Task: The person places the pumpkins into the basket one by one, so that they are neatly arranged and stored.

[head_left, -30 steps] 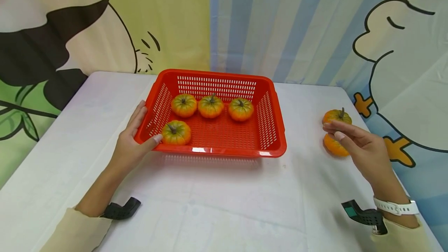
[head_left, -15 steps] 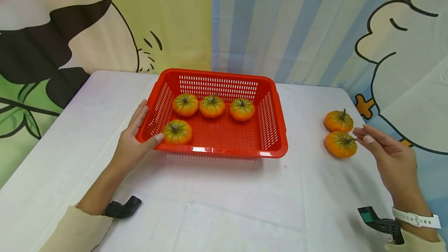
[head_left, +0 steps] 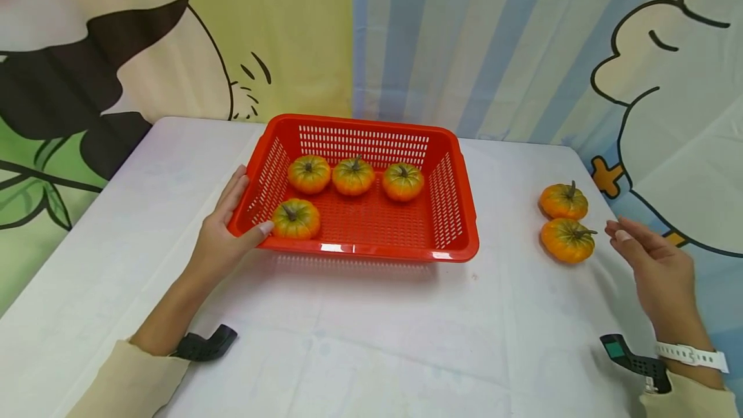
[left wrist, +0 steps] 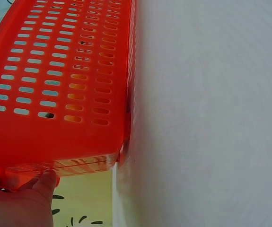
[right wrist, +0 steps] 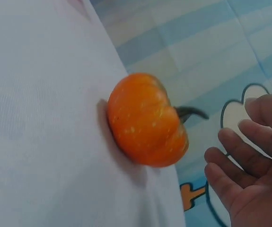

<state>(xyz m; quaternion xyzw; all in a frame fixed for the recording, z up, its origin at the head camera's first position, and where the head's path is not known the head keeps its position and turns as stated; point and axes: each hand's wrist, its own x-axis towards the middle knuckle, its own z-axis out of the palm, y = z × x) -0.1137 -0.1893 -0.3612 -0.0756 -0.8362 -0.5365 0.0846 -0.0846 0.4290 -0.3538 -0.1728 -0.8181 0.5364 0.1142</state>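
Note:
A red plastic basket [head_left: 371, 251] with slotted walls holds several small orange-green pumpkins, one of them a pumpkin [head_left: 297, 218] in its near left corner. My left hand [head_left: 217, 237] grips that corner, thumb over the front rim and fingers along the outer left side. The left wrist view shows the basket's slotted wall [left wrist: 55, 137] beside the hand [left wrist: 24, 203]. Two pumpkins sit close together on the right, a rear one [head_left: 563, 201] and a front one [head_left: 567, 240]. Just right of the front one's stem, my right hand [head_left: 658, 260] hovers with relaxed fingers, holding nothing.
A white cloth covers the table [head_left: 360, 334], whose right edge runs close to the two loose pumpkins. Behind it hangs a printed curtain [head_left: 429, 37] with cartoon figures. Each wrist wears a black strap mount, and the right one also a white band [head_left: 691, 355].
My right hand has moved right, from in front of the two loose pumpkins, past the front one's stem, to just beside it. My left hand stays on the basket.

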